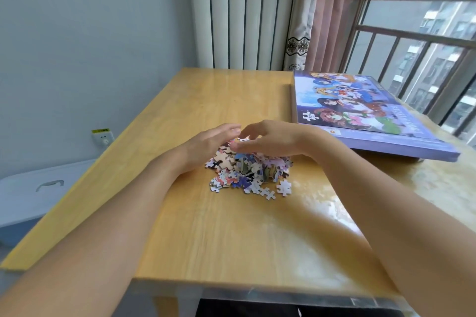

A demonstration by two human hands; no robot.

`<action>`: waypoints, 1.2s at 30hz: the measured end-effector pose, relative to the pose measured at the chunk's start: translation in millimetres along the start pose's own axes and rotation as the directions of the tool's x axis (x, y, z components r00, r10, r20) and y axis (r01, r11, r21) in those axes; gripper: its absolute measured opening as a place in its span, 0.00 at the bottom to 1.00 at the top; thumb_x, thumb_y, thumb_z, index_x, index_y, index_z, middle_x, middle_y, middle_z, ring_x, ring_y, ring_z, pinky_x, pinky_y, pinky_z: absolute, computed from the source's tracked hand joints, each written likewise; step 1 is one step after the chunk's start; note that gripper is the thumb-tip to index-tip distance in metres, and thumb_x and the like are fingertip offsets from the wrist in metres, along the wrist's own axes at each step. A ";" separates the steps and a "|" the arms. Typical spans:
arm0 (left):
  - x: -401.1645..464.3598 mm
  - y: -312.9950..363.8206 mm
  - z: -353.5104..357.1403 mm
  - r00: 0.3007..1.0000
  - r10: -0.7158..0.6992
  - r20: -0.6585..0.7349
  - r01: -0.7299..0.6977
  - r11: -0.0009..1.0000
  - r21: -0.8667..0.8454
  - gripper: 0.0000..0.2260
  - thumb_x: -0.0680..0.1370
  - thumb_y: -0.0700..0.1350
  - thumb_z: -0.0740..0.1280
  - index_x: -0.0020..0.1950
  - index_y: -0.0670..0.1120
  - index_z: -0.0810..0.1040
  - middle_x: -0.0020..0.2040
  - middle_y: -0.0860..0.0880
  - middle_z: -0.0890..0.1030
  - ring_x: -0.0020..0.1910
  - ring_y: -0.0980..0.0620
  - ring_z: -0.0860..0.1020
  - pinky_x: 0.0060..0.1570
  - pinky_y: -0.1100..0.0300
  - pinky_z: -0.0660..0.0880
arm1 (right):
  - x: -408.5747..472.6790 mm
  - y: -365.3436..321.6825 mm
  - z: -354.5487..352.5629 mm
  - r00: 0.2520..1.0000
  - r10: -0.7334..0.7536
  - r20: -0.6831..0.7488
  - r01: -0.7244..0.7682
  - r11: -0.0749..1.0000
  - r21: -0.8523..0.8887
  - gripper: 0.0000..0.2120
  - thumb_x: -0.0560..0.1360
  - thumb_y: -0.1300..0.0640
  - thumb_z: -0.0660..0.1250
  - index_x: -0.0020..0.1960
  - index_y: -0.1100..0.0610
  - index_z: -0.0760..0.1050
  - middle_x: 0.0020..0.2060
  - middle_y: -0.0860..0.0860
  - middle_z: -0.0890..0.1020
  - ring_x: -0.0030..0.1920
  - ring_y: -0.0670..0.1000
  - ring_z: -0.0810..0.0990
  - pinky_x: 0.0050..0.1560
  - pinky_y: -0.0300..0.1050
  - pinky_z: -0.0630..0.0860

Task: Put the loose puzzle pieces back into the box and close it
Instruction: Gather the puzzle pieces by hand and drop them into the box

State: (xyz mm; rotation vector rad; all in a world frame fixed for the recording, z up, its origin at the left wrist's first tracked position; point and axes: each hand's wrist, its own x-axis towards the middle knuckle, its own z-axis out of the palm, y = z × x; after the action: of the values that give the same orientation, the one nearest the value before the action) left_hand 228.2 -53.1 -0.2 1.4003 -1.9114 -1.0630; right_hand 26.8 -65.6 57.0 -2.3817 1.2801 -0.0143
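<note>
Nearest the camera, 2 bare forearms reach over the front edge of the pale wooden tabletop [231,239] toward the heap of small multicoloured cardboard puzzle pieces [247,170] at its middle. A few stray pieces lie just in front of the heap; if the scoop takes only the mound, these are the ones likely to be left behind or flicked toward the edge. The left hand [211,144] cups the heap's left side with fingers gently curved, and the right hand [270,140] arches over the top, fingers spread and bent; neither grip has closed on anything I can make out, so both read as loose and wide. A 2-handed lift of so loose a pile could shed pieces through the gaps between the fingers. Farther right, the flat purple cardboard puzzle box with cartoon figures on its lid [365,110] lies well apart from the heap, lid apparently on and sitting a little askew. Carrying a handful there with no free hand to lift the lid risks spilling.
</note>
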 end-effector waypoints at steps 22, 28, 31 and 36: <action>-15.0 9.2 -7.3 0.998 0.060 -0.025 -0.052 0.971 0.233 0.35 0.61 0.54 0.84 0.66 0.62 0.77 0.61 0.66 0.79 0.63 0.68 0.74 0.62 0.66 0.70 | -11.8 4.2 16.6 0.990 -0.020 -0.137 0.003 0.993 -0.122 0.38 0.68 0.41 0.77 0.73 0.46 0.68 0.62 0.50 0.78 0.57 0.54 0.78 0.55 0.51 0.78; -12.8 5.7 -6.6 0.986 0.089 -0.140 -0.068 0.987 0.147 0.25 0.64 0.50 0.83 0.60 0.57 0.83 0.55 0.59 0.84 0.58 0.62 0.80 0.65 0.55 0.75 | -9.4 3.3 22.1 0.985 -0.055 -0.161 0.027 0.985 -0.170 0.39 0.71 0.40 0.74 0.76 0.51 0.66 0.64 0.51 0.76 0.63 0.55 0.75 0.60 0.51 0.75; -14.6 10.5 -3.9 0.982 0.114 -0.148 -0.100 0.990 0.096 0.18 0.67 0.44 0.82 0.55 0.53 0.85 0.51 0.57 0.86 0.53 0.59 0.83 0.58 0.58 0.78 | -5.8 3.5 23.3 0.972 -0.060 -0.227 0.027 0.989 -0.144 0.30 0.71 0.46 0.74 0.71 0.51 0.71 0.57 0.52 0.79 0.54 0.55 0.79 0.52 0.54 0.80; -13.0 10.7 -1.3 0.973 0.151 -0.172 -0.144 0.988 0.050 0.12 0.69 0.43 0.81 0.51 0.50 0.86 0.47 0.52 0.87 0.50 0.46 0.84 0.57 0.48 0.80 | -0.7 7.9 26.3 0.952 -0.066 -0.299 0.046 0.996 -0.074 0.22 0.69 0.49 0.75 0.61 0.53 0.78 0.48 0.52 0.82 0.46 0.54 0.79 0.45 0.52 0.80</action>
State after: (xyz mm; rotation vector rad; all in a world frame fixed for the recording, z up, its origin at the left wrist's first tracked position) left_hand 227.7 -39.5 9.8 1.3032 -1.8816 -0.8104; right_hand 25.6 -59.2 30.3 -2.5440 1.3630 -0.3717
